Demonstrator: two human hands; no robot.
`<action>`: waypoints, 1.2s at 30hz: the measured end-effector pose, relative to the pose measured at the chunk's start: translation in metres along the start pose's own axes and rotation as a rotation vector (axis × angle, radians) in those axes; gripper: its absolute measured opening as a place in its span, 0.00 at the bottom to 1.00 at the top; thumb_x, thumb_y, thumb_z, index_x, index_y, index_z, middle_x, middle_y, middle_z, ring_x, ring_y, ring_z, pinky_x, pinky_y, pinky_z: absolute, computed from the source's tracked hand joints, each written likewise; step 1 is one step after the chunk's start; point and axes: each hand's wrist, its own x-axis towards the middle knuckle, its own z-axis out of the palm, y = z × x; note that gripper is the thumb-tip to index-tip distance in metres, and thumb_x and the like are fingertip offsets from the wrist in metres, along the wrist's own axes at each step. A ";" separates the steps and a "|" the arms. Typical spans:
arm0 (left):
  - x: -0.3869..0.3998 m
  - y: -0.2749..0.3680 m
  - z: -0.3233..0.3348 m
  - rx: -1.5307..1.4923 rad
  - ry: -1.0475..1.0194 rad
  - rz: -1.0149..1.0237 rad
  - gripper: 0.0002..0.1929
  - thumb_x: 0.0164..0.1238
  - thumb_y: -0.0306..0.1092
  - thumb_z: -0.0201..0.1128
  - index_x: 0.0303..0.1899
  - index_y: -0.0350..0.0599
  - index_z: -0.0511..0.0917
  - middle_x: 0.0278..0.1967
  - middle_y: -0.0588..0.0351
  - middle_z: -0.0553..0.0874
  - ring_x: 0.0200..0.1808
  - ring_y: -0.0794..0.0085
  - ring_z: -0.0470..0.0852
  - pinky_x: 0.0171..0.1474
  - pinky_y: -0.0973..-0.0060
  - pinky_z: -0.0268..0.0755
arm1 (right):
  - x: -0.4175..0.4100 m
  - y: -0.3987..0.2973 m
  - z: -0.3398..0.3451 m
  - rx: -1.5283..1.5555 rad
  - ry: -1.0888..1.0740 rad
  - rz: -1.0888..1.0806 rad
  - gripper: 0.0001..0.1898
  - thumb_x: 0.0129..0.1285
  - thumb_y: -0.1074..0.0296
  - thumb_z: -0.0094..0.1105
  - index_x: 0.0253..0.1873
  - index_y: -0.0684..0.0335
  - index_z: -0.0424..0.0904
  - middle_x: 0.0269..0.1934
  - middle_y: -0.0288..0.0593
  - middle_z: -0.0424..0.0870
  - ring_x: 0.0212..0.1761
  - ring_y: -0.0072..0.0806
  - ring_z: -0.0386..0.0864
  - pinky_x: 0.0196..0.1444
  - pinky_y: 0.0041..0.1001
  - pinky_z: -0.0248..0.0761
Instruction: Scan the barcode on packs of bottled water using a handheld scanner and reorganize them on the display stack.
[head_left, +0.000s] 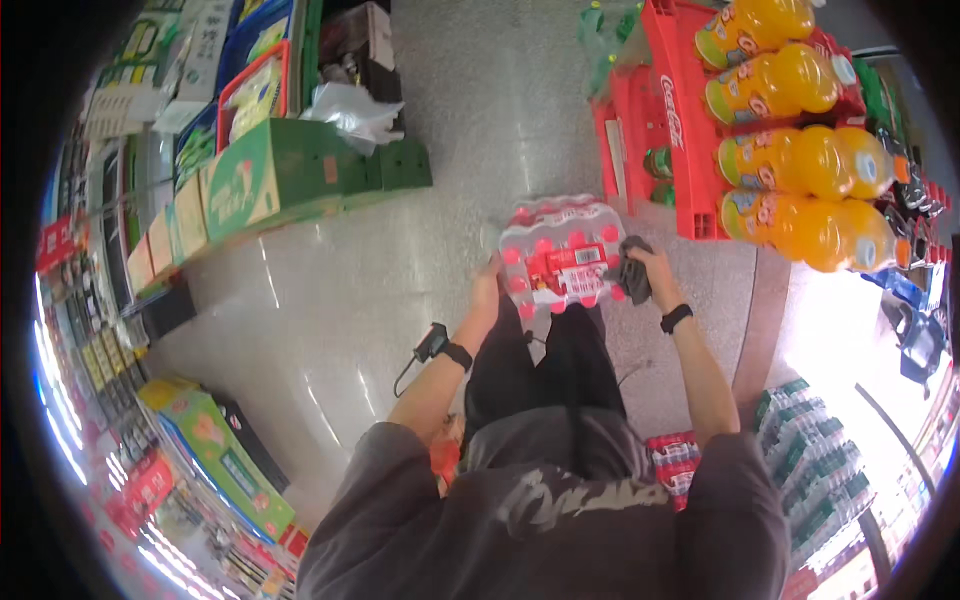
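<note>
A shrink-wrapped pack of bottles with red caps (562, 259) is held in front of my legs, a red and white label on its top. My left hand (486, 289) grips its left side. At the right side, my right hand (654, 276) holds a dark grey cloth (634, 271) against the pack. Both wrists wear black bands, and a small black device with a cable is fixed by the left one. The fingers under the pack are hidden.
Large orange-drink bottles (780, 161) stand on a red plastic crate rack (684, 120) at the upper right. Green cartons (300, 161) line the upper left. A green display box (225, 457) is at the lower left. Stacked bottle packs (814, 457) are at the lower right.
</note>
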 end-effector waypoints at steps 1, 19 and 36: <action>0.013 -0.006 -0.002 0.008 0.000 -0.048 0.18 0.80 0.51 0.60 0.31 0.52 0.79 0.26 0.70 0.75 0.28 0.82 0.70 0.30 0.75 0.60 | 0.011 0.001 0.002 0.030 0.037 0.002 0.14 0.66 0.63 0.64 0.49 0.67 0.84 0.35 0.35 0.85 0.34 0.22 0.82 0.38 0.25 0.75; 0.087 0.021 0.007 0.149 -0.106 -0.098 0.22 0.80 0.49 0.58 0.26 0.48 0.78 0.21 0.67 0.70 0.22 0.80 0.65 0.27 0.74 0.53 | 0.049 0.035 0.011 0.135 0.212 0.117 0.15 0.65 0.65 0.64 0.51 0.69 0.85 0.38 0.39 0.86 0.37 0.26 0.83 0.42 0.26 0.74; 0.060 0.035 0.017 0.690 -0.012 0.229 0.22 0.79 0.49 0.59 0.45 0.32 0.83 0.33 0.46 0.86 0.34 0.60 0.82 0.43 0.63 0.72 | 0.028 0.031 0.004 -0.110 0.328 -0.059 0.19 0.67 0.58 0.66 0.51 0.71 0.86 0.43 0.41 0.89 0.45 0.28 0.84 0.50 0.28 0.75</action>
